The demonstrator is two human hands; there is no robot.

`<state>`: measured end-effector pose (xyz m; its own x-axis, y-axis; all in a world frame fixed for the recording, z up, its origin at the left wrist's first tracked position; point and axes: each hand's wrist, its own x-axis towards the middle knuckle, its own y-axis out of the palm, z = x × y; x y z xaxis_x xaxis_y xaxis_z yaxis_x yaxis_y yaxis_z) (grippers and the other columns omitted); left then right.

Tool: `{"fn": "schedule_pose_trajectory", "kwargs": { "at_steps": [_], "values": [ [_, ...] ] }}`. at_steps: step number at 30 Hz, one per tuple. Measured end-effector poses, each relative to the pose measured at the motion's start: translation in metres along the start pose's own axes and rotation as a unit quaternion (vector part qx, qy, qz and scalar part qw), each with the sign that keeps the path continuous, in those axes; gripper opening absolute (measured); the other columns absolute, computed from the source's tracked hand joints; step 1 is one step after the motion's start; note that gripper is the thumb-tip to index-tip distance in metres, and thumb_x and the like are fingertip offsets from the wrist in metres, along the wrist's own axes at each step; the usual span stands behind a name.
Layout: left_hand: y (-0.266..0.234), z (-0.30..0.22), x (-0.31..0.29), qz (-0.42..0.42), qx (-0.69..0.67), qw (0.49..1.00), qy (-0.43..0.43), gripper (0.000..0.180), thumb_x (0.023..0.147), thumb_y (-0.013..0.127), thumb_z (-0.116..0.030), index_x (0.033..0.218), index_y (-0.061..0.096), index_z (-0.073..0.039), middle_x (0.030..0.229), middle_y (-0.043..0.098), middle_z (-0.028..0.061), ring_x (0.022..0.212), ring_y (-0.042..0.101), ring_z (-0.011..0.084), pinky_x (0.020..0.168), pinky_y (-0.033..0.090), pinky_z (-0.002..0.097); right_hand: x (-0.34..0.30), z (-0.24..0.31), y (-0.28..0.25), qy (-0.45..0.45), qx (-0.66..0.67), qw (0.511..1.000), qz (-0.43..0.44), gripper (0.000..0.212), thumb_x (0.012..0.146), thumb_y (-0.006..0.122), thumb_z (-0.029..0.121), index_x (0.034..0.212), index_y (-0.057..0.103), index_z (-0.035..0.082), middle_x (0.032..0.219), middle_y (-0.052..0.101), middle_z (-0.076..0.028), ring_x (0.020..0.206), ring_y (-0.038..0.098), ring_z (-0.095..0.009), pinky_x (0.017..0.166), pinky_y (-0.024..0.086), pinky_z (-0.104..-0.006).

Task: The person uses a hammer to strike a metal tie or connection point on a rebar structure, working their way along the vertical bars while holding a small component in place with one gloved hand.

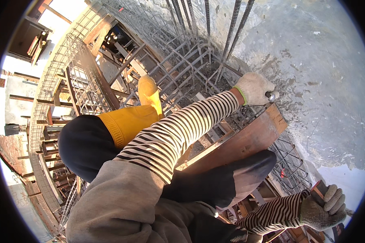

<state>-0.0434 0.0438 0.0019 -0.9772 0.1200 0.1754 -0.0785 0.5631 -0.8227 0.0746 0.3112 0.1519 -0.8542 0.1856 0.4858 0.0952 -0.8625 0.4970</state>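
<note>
My left hand (254,89), in a pale knitted glove with a green cuff edge, is closed around a metal rod (273,96). Only its round, shiny end shows; the fist hides the rest. That fist is beside the rough grey concrete wall (320,81), just above the end of a thick wooden board (243,139). At the lower right, my gloved right hand (323,210) grips a brown block-shaped piece (319,192) with a flat face. Its other end is hidden by the fingers, so its kind is unclear. Striped sleeves cover both forearms.
Upright steel bars (231,30) rise beside the wall from a rebar cage (182,67). My yellow boot (127,121) is among bars and timbers. A curved wire mesh (48,85) runs along the left over wooden supports. More rebar (292,162) lies right of the board.
</note>
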Motion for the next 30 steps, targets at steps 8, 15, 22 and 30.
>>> {"fn": "schedule_pose_trajectory", "kwargs": {
  "at_steps": [8, 15, 22, 30],
  "values": [
    [0.010, 0.025, -0.018, -0.012, 0.017, 1.000, -0.010, 0.042, 0.097, 0.059, -0.047, 0.082, 0.068, -0.009, 0.082, 0.068, 0.0173, 0.086, 0.068, 0.0396, 0.078, 0.053, 0.0517, -0.100, -0.084, 0.022, 0.560, -0.153, 0.814, -0.022, 0.034, 0.102, 0.067, 0.026, 0.078, 0.048, 0.012, 0.056, 0.041, 0.002, 0.041, 0.036, -0.010, 0.039, 0.030, -0.0273],
    [0.004, 0.014, -0.013, -0.033, -0.011, 0.999, 0.003, 0.048, 0.099, 0.057, -0.049, 0.081, 0.067, -0.006, 0.080, 0.067, 0.0190, 0.084, 0.068, 0.0402, 0.077, 0.052, 0.0528, 0.018, 0.019, 0.009, -0.012, -0.021, 0.999, 0.023, 0.028, 0.107, 0.058, 0.026, 0.084, 0.047, 0.014, 0.062, 0.033, 0.007, 0.045, 0.028, -0.006, 0.041, 0.030, -0.0242],
    [0.010, 0.025, -0.019, -0.036, 0.002, 0.999, 0.014, 0.045, 0.098, 0.059, -0.049, 0.081, 0.067, -0.007, 0.083, 0.069, 0.0165, 0.086, 0.068, 0.0386, 0.077, 0.053, 0.0511, -0.111, -0.121, 0.043, 0.501, -0.258, 0.826, -0.002, 0.033, 0.103, 0.066, 0.030, 0.080, 0.051, 0.012, 0.051, 0.038, 0.005, 0.037, 0.038, -0.011, 0.038, 0.034, -0.0299],
    [0.006, 0.032, -0.021, -0.011, 0.009, 0.999, -0.031, 0.043, 0.098, 0.060, -0.044, 0.083, 0.069, -0.005, 0.089, 0.071, 0.0152, 0.087, 0.069, 0.0378, 0.079, 0.053, 0.0501, -0.012, -0.012, 0.006, 0.213, 0.064, 0.974, 0.037, 0.030, 0.105, 0.063, 0.031, 0.086, 0.048, 0.014, 0.064, 0.036, 0.006, 0.045, 0.030, -0.005, 0.037, 0.026, -0.0281]
  ]
}}
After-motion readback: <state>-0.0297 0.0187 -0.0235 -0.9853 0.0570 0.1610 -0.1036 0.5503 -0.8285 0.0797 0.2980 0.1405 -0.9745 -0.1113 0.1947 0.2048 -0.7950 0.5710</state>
